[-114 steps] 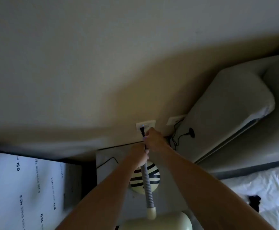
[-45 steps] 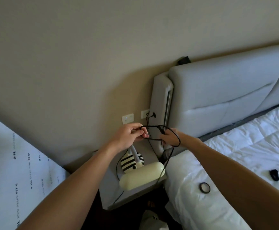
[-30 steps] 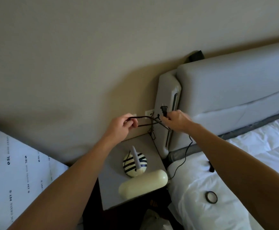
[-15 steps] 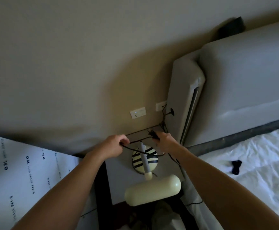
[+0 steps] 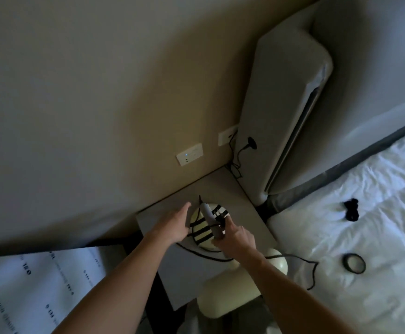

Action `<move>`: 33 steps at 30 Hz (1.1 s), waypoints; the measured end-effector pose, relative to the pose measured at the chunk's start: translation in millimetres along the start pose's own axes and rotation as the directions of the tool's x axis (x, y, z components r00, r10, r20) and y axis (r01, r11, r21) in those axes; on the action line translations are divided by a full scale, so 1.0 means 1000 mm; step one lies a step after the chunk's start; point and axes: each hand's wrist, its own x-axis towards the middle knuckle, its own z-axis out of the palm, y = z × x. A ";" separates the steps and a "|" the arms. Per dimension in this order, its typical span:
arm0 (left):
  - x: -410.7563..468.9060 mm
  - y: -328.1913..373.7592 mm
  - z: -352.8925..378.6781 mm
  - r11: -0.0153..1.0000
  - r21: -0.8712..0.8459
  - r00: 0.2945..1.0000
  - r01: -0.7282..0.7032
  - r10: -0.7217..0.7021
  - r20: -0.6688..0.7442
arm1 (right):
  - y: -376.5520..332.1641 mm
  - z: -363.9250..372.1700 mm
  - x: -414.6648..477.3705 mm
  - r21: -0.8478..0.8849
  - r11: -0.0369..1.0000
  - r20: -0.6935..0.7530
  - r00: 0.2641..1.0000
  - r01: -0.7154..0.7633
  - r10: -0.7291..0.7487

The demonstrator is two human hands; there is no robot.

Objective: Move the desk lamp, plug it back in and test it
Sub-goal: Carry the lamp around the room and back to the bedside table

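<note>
Lamp (image 5: 207, 226) — striped base on worktop (image 5: 249, 222), cream head (image 5: 235, 290) overhanging the near edge. Cord (image 5: 302, 263) unplugged, trailing onto bed (image 5: 341, 237). Risk: lifting could snag the cord and tip the lamp. Right hand (image 5: 235, 237) fingers clamped on neck (image 5: 210, 219), seemingly with the plug; left hand (image 5: 175, 225) fingers apart, just beside the base.

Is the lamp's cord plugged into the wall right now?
No, the wall outlet nearest the lamp has nothing in it, and the lamp's cord lies loose across the nightstand and bed.
</note>
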 end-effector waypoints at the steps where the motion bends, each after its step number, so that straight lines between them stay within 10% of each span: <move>1: 0.008 0.001 0.002 0.999 0.036 0.999 -0.037 0.036 0.030 | 0.000 0.003 0.001 -0.001 1.000 -0.007 1.000 -0.012 0.012; 12: 0.070 0.028 0.045 0.906 0.167 0.919 -0.388 0.367 0.144 | 0.043 0.036 -0.019 0.403 0.908 0.162 0.985 -0.116 0.053; 19: 0.036 0.086 0.045 0.826 0.239 0.854 -0.511 0.455 0.253 | 0.082 -0.012 -0.092 0.291 0.955 -0.040 0.998 0.053 -0.043; 33: -0.198 0.361 0.148 0.199 0.321 0.356 -0.926 0.746 0.562 | 0.266 -0.061 -0.443 0.511 0.817 -0.106 0.924 -0.266 0.367</move>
